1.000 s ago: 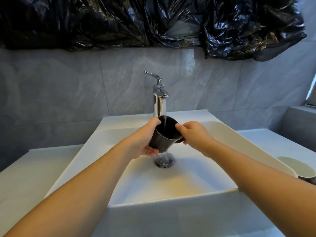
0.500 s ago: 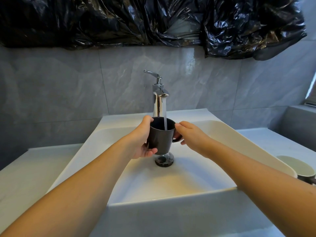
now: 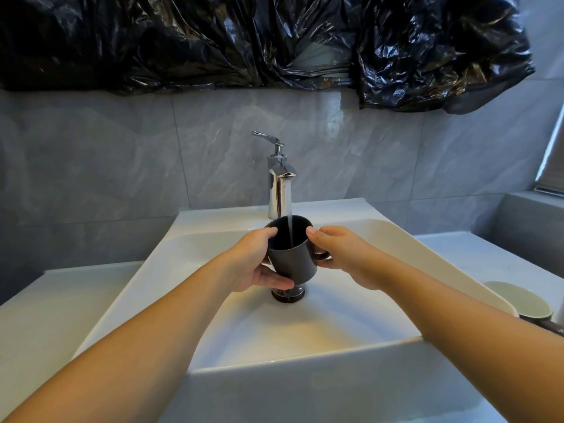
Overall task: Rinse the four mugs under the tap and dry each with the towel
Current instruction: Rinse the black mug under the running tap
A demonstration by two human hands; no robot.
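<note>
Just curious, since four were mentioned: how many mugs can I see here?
2. A dark mug held under the tap by both hands, and a pale mug at the right edge. Others may be out of view.

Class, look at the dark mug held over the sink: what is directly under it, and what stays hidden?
Under the dark mug sits the sink's drain, its front edge showing below the mug's base. The left hand cups the mug's bottom. The drain's far part is covered by the mug.
</note>
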